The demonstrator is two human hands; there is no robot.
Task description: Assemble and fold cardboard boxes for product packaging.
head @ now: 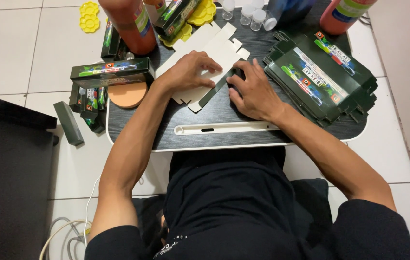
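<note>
- Near edge of the small dark table (224, 137): a long white slotted strip (226, 128) lies parallel to the edge, just behind the seated person's lap
- Centre of the table: the left hand (188, 72) rests palm-down on a flattened box blank (205, 60), white side up, fingers curled and pressing on the card, gripping nothing
- Beside it, the right hand (253, 91) presses a dark green flap (219, 86) of the same blank; thumb and fingers lie against the fold, and whether they pinch it cannot be told
- Right side of the table: a stack of flat printed dark cartons (320, 79), fanned slightly, reaches to the right edge
- Left edge: an assembled dark box (111, 72) lies across a round orange disc (128, 95), with more finished boxes (89, 103) piled just off the edge on the tiled floor (12, 43), and one long dark box (68, 123) apart from them
- Far left corner: an orange-red bottle (130, 24) stands beside yellow flower-shaped trays (202, 12)
- Far edge: small clear vials (250, 13) with white caps cluster near the middle, and a second orange-red bottle (344, 14) stands at the far right corner
</note>
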